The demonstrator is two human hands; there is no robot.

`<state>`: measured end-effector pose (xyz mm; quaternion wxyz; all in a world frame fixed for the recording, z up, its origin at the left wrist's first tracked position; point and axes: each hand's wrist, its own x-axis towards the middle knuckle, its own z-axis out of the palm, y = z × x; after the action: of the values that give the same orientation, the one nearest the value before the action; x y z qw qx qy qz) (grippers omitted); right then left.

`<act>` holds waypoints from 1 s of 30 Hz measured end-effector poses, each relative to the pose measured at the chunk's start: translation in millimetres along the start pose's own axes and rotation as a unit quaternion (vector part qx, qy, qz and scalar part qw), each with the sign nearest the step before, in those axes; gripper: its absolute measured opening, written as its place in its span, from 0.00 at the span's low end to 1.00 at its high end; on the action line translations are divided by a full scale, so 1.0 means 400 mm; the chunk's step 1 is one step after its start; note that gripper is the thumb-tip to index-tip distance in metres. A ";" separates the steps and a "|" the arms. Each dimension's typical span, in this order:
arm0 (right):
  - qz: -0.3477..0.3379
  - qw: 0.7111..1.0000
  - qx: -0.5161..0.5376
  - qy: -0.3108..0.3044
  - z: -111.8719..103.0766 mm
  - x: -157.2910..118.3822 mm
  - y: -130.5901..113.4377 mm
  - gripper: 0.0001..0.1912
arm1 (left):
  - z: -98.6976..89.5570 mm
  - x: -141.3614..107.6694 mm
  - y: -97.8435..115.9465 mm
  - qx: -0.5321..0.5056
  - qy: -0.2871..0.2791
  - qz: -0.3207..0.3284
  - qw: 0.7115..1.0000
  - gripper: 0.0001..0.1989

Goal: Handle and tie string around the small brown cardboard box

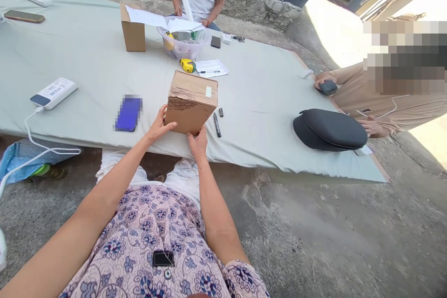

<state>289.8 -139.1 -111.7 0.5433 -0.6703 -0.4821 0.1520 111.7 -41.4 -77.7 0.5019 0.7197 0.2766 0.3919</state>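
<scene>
A brown cardboard box (188, 107) is tilted over the cloth-covered table (87, 74), between my two hands. Scribbled dark lines run across its upper face, where a small checkered sticker also shows. My left hand (159, 126) grips the box's left side, thumb along the near face. At the lower right edge, my right hand (198, 142) holds the box from below. Just right of the box lie a black marker (217, 125) and its separate cap (221, 112). A blue-screened phone (128, 113), partly pixelated, lies left of my left hand.
Behind the box are a yellow tape measure (187, 65), a paper with a pen (212, 69), a filled plastic basket (183, 50) and another cardboard box (134, 36). A power bank (54, 93) lies left, a black case (330, 129) right. Two people sit around the table.
</scene>
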 end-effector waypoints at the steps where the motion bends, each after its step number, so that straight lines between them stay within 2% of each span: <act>1: -0.001 1.000 0.002 -0.004 -0.001 -0.001 -0.002 0.31 | -0.006 0.010 0.002 -0.005 0.009 0.008 1.000 0.55; 5: -0.005 1.000 0.002 -0.011 -0.002 -0.002 -0.006 0.31 | -0.041 0.072 0.017 -0.009 0.030 0.077 0.997 0.57; 8: -0.006 1.000 0.001 -0.011 0.000 -0.002 -0.003 0.31 | -0.061 0.123 0.040 -0.023 0.000 0.120 0.993 0.58; 11: -0.008 1.000 0.002 -0.006 0.003 -0.001 0.002 0.32 | -0.061 0.155 0.069 -0.038 -0.035 0.148 0.988 0.58; 14: -0.012 1.000 0.007 -0.004 0.007 0.001 0.004 0.31 | -0.050 0.166 0.094 -0.037 -0.048 0.140 0.988 0.56; 20: -0.006 1.000 0.008 -0.002 0.006 0.002 -0.006 0.30 | -0.038 0.155 0.122 0.027 0.004 0.103 0.994 0.51; 25: -0.003 1.000 -0.004 0.001 0.006 0.003 -0.010 0.30 | -0.044 0.142 0.126 0.008 -0.033 0.085 0.996 0.59; 30: -0.010 1.000 -0.016 -0.005 0.009 0.004 -0.005 0.30 | -0.051 0.139 0.119 -0.014 -0.035 0.077 0.996 0.59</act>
<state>287.1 -135.6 -110.9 0.5312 -0.6734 -0.4940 0.1423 124.7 -3.5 -13.1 0.4895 0.7450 0.1978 0.4077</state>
